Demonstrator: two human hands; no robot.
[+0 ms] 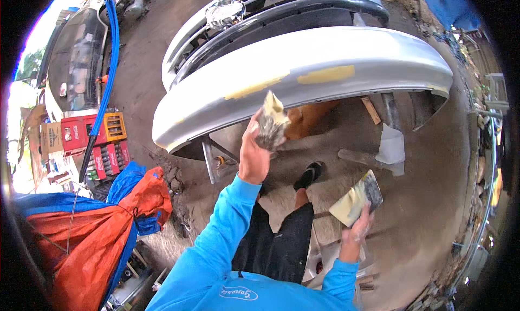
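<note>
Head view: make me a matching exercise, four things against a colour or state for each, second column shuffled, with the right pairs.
Things:
1. left hand
2. right hand
3. bumper
4. tarp

Colours or states:
A. silver, with yellow patches
B. orange and blue
C. holding a smeared plate, lower in the picture
D. holding a smeared piece, higher in the picture

Right pairs: 1-D; 2-C; 3-A; 4-B

Blue long-sleeved top; white oval print; black shorts; dark footwear

Near, oval-framed lettering on the blue shirt; left, white script on a red crate; dark print on a carton.
</note>
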